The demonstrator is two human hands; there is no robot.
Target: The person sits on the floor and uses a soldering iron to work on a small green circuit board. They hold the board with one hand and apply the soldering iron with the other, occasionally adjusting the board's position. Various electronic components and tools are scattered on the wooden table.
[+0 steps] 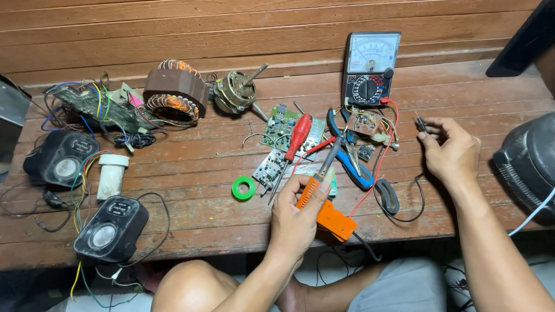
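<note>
My left hand grips an orange soldering iron by its handle, its metal tip pointing up toward a small brown circuit board. My right hand pinches a thin black probe between thumb and fingers, held upright to the right of that board. An analog multimeter leans against the wooden wall behind the board, with red and black leads trailing from it.
On the wooden bench lie a red-handled screwdriver, blue pliers, green circuit boards, a green tape roll, a motor stator, a rotor, two black speakers, a white plastic tube and tangled wires. A dark appliance sits at right.
</note>
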